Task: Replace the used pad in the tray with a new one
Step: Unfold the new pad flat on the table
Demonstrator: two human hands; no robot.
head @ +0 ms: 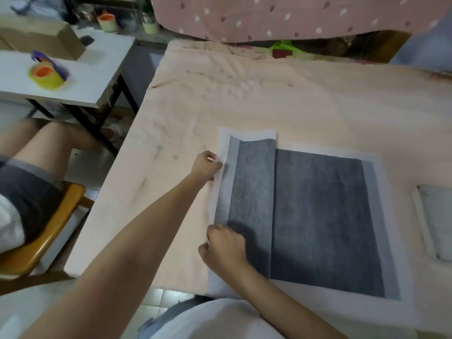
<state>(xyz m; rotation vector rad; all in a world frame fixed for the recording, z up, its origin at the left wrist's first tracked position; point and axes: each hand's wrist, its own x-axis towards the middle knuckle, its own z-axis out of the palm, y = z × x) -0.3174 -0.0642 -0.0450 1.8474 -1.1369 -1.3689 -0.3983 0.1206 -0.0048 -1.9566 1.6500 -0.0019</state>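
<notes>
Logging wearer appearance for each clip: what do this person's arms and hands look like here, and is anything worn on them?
Both forearms are bare, with no sleeves reaching them. The left hand and right hand have no gloves, and no watch, bracelet or ring is visible. Motion blur hides finer details of the fingers. A white top shows at the lower edge of the view.

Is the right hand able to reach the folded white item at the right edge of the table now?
Probably not at once: the right hand is pinching the grey pad; the white item lies unobstructed.
</notes>
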